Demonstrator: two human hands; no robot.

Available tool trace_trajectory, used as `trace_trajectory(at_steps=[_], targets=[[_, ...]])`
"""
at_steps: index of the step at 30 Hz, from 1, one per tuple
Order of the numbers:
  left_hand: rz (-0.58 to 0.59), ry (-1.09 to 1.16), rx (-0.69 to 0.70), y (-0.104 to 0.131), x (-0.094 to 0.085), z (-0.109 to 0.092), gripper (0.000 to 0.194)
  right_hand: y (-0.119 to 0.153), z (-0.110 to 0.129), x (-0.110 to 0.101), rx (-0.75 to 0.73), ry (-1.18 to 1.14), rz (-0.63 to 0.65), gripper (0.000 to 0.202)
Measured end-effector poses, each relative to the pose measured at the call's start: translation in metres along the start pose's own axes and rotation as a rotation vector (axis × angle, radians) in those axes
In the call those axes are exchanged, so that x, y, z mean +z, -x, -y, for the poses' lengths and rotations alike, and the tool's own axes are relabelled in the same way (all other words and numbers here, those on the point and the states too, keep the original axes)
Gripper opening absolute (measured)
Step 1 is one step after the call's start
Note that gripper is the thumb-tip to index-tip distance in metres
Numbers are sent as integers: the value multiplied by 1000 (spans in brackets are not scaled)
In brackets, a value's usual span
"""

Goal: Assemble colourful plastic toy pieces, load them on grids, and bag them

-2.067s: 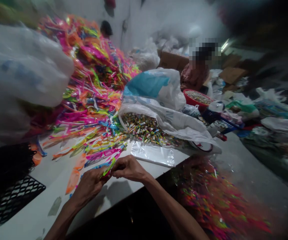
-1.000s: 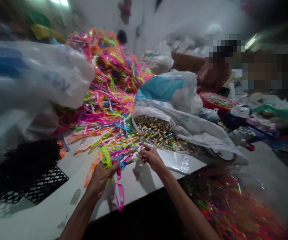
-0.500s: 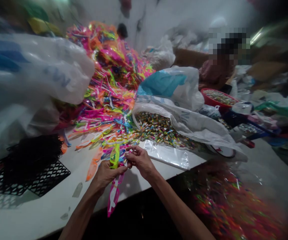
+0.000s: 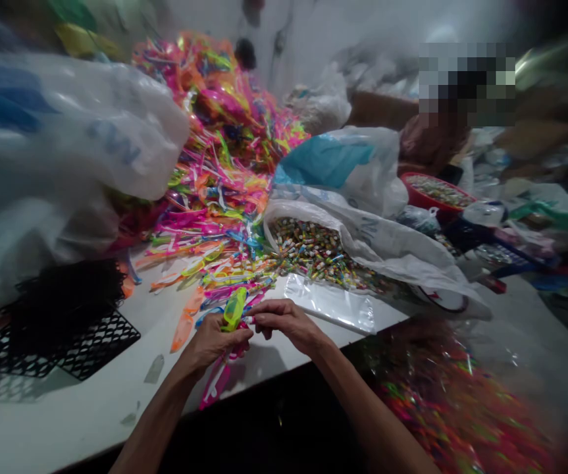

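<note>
In my left hand (image 4: 217,342) is a translucent yellow-green plastic piece (image 4: 235,308), which looks like part of toy glasses. A pink piece with a white strip (image 4: 216,382) hangs below the same hand. My right hand (image 4: 284,321) meets it from the right, its thumb and fingers pinched on a small white-and-pink tube (image 4: 249,320) against the plastic. The fingers partly hide where tube and plastic meet. Just beyond the hands lies a spread of similar neon pieces (image 4: 209,227), and an orange one (image 4: 185,326) lies left of them.
An open white sack (image 4: 387,243) spills small colourful tubes (image 4: 308,247) onto the white table (image 4: 130,368). Clear plastic bags (image 4: 330,304) lie in front. Black mesh trays (image 4: 101,342) sit left, under a large plastic sack (image 4: 130,131). A person (image 4: 434,141) is behind a red basin (image 4: 412,194).
The yellow-green piece has tilted to the right, and the hanging pink piece has swung left and up. My right hand has flattened and lowered slightly, its fingertips still at the plastic.
</note>
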State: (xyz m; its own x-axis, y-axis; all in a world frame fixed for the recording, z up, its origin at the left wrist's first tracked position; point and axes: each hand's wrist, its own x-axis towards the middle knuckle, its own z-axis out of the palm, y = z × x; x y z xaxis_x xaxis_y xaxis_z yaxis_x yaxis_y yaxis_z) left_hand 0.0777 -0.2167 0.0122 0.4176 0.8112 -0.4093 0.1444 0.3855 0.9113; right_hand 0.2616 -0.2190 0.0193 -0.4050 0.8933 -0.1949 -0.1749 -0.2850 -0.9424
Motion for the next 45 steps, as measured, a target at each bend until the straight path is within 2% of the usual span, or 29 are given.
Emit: trace_trajectory(at_steps=[4,11,15,22,28,32,37,39,41,43,44,45], targets=[[64,-64,20,-1,1,-2,25,-3,-2,0,22,22,-9,20],[100,-162,23,2,-2,-5,23,-4,-1,-4,42,-1,57,18],[159,-201,45,1,-4,-1,25,-2,1,-7,54,34,85,19],[272,-195,50,6,-4,0,22,5,5,-7,61,161,202,27],[346,-264,69,1,-2,9,26,9,-5,-10,34,222,180,29],[333,-304,91,1,-2,4,30,8,-11,-13,71,188,207,31],[207,-296,9,-1,-2,-5,37,-2,-8,-12,58,209,127,36],[108,-320,18,-6,-8,-6,41,-12,-1,-19,22,277,37,40],[-83,-376,51,-13,-20,-7,44,-26,7,-34,-36,514,-191,35],[-307,-406,133,-19,-34,-11,43,-42,14,-52,-69,924,-476,25],[-401,-409,193,-20,-41,-14,43,-49,17,-61,-64,1163,-567,23],[-478,-414,249,-20,-47,-17,45,-56,19,-68,-54,1384,-604,25]])
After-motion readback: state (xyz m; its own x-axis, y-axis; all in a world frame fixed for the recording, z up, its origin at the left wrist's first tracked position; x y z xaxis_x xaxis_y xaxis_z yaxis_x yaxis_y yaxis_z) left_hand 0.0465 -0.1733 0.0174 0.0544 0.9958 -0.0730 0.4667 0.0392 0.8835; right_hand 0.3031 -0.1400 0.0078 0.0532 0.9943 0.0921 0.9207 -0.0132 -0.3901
